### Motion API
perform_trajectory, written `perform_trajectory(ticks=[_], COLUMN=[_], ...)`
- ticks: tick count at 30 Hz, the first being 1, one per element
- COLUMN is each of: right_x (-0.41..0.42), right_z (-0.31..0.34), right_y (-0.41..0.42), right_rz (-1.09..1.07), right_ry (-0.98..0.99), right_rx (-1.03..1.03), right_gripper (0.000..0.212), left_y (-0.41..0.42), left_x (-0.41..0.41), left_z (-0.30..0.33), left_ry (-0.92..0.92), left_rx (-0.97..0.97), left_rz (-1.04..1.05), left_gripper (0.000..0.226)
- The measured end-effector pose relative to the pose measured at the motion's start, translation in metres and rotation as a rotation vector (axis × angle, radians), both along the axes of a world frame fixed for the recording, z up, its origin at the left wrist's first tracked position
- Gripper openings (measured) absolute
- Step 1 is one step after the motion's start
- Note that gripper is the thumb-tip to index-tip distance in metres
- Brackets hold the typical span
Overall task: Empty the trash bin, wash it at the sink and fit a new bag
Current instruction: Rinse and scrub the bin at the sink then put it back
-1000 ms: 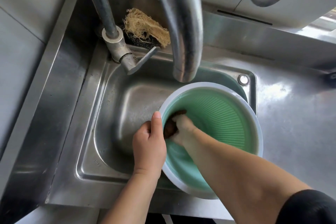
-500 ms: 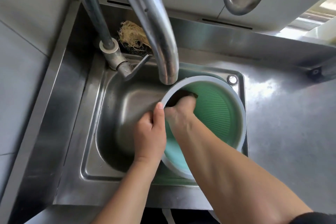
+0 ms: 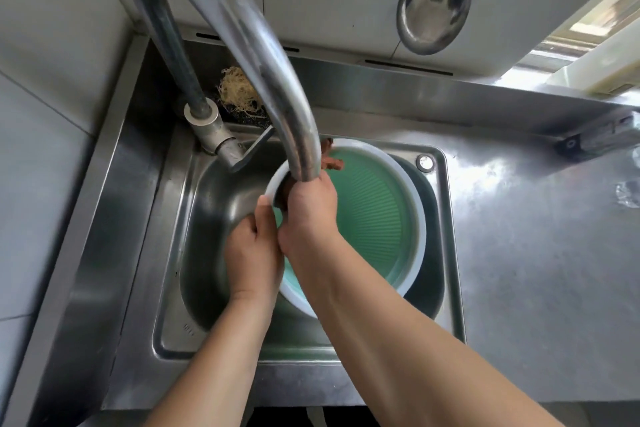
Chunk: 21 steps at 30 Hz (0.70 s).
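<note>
Scrubbing now, w/ the trash bin (image 3: 374, 218) tipped on its side in the sink (image 3: 214, 218), mouth facing up toward us so the green ribbed inside is reachable. Our left hand (image 3: 252, 253) grips the white rim at the near-left edge, thumb over the lip, fingers curled round the outside — we'd say that's to stop the bin rolling while the other hand works. Our right hand (image 3: 308, 215) is at the upper-left rim, fingers closed on a brown scrub cloth (image 3: 330, 158), pressing it vs. the inner wall just below the lip. The bin sits right under the faucet spout (image 3: 298, 135), prob. so rinse water lands straight in; we can't see any water running, though.

Hard to read: the spout cuts across the right hand's fingertips and most of the cloth, so how much cloth is bunched there is unclear. The bin's base and outer side are out of view down in the basin. A loofah (image 3: 237, 90) sits behind the tap, half hidden. A ladle (image 3: 433, 3) hangs on the wall, handle cut off at top. No new bag in sight.
</note>
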State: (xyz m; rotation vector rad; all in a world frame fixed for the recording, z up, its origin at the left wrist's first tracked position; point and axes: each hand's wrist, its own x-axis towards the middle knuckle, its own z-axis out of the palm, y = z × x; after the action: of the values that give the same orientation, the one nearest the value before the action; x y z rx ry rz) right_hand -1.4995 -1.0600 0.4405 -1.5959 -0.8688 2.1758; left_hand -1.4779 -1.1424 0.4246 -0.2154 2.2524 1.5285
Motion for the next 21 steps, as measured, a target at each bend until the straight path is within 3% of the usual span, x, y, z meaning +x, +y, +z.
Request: perform_trajectory(ticks=[3,8,14,18,21], right_x=[0.013,0.068,0.119,0.121,0.115], right_z=[0.001,0.005,0.009,0.013,0.019], right_y=[-0.020,-0.026,0.025,0.060,0.087], right_rz=[0.213,0.778,1.921,2.330,2.626], right_ry=[0.060,0.104,-0.265,-0.568,-0.681], right_rx=[0.107,0.233,0.678,0.949,1.260], right_gripper=[0.020,0.033,0.035,0.068,0.059], left_y=[-0.005,-0.014,-0.018,-0.012,-0.006], left_x=[-0.006,-0.013,-0.012,-0.013,-0.016], left_z=[-0.007,-0.011,-0.004,-0.007,-0.007], left_ry=[-0.008,-0.064,0.096,0.122,0.131], left_rx=[-0.014,0.043,-0.070,-0.063,-0.079], left_rz=[0.045,0.144,0.036,-0.010,-0.014], left_gripper=[0.057,0.053,0.063,0.065,0.067])
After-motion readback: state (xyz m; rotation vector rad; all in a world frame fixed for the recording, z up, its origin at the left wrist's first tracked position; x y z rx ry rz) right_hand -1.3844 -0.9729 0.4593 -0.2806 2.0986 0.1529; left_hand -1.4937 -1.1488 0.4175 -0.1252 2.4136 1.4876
